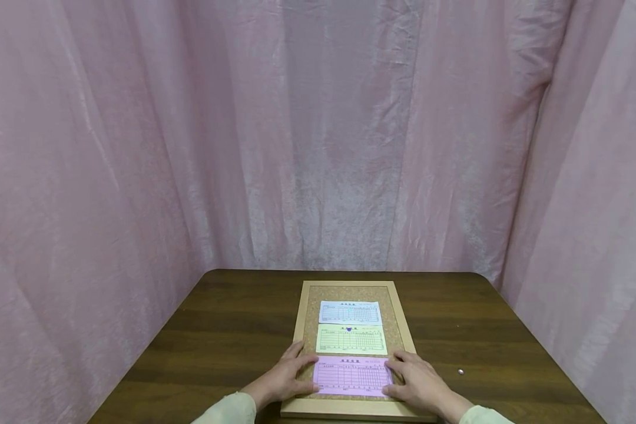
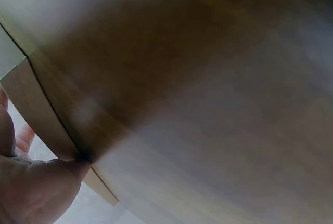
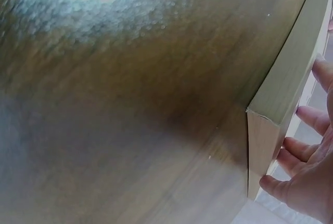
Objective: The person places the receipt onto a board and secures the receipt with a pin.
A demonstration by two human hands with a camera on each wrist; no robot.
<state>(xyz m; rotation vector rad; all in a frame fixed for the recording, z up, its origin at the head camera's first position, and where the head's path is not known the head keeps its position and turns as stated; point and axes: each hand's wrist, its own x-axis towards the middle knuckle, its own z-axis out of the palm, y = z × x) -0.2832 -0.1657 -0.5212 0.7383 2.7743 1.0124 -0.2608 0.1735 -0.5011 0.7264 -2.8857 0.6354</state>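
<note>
A purple printed slip lies flat on the lower part of a wood-framed cork board. At its left edge, my left hand touches the corners with thumb and a finger spread apart. The right hand does the same at the right edge. Above lie a pale green slip with a purple pin near its top edge and a light blue slip with a small cyan spot. The wrist views show the left hand and right hand beside the board's frame.
The board rests on a dark brown wooden table, close to its near side. Right of the board lies a small shiny thing, too small to make out. Pink curtains hang behind the table and at both sides.
</note>
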